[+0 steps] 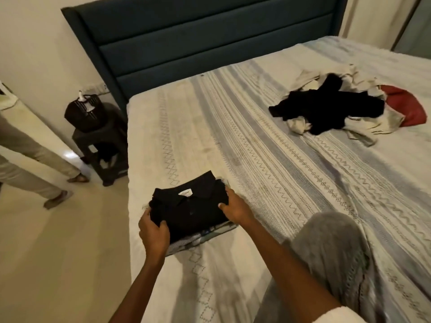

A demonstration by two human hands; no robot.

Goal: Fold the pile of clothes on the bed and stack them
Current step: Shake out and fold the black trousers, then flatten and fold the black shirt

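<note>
I am gripping the folded black polo [190, 207] with my left hand [154, 234] and right hand [235, 207], fingers curled on its sides, and it is risking sliding off the stack [203, 237] beneath near the bed [279, 159] edge.

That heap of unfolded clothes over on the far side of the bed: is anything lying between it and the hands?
Nothing visible does. Both hands, left and right, grip the folded black polo shirt on the stack. Between them and the unfolded pile lies only bare striped bedspread.
</note>
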